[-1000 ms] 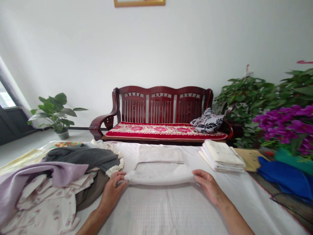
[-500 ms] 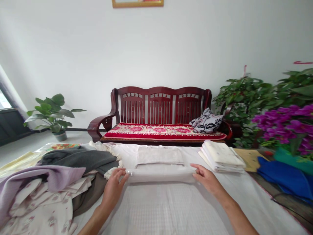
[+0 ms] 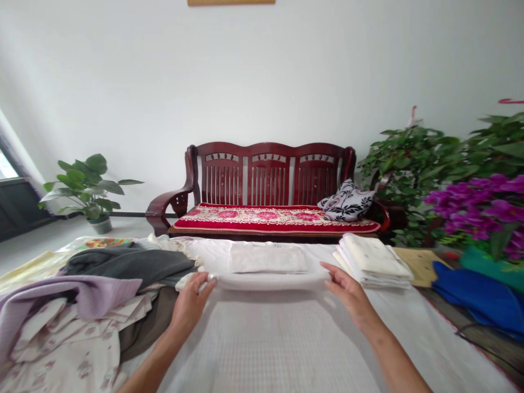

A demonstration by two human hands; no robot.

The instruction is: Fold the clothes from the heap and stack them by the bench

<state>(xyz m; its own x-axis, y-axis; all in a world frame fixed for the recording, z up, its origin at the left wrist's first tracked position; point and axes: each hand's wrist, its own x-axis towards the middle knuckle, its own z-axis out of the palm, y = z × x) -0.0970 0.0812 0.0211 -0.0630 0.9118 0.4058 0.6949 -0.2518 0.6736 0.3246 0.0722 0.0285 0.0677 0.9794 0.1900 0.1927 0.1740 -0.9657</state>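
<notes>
namely, one white cloth (image 3: 272,282), thin, smooth and softly rounded, stretched above the middle of the white-covered tabletop (image 3: 429,322), its left end pinched in the grip of the left hand (image 3: 193,300), its right end in that of the right hand (image 3: 347,295). margins: heaped clothes (image 3: 104,295) near the left hand, a folded stack (image 3: 376,262) just beyond the right, covering extending rightward to a slanting edge. long axis: left to right, sagging slightly.
</notes>
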